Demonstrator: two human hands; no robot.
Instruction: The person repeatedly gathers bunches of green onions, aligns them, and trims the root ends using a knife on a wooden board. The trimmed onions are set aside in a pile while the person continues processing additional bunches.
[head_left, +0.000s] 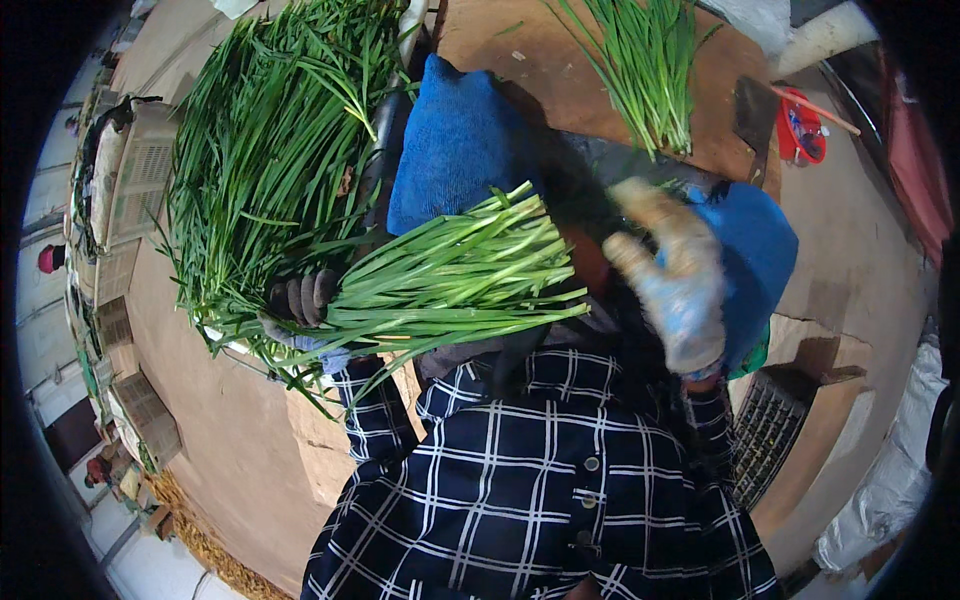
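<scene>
My left hand (304, 298), in a dark knit glove, is closed around a bunch of long green leafy stalks (457, 274), which look like garlic chives. Their pale cut ends point right across my lap. Blurred by motion, my right hand (667, 262) wears a stained light glove and is raised beside those ends, fingers apart and holding nothing visible. A large heap of the same greens (262, 165) lies at my left. Another smaller bunch (652, 82) rests on a brown board (540, 82) in front of me.
Blue cloth covers my knees (457, 142). A wide flat blade with a wooden handle (757, 112) lies at the board's right edge, by a red basin (801, 131). A black plastic crate (772, 420) stands at the right. Boxes (142, 420) line the far left.
</scene>
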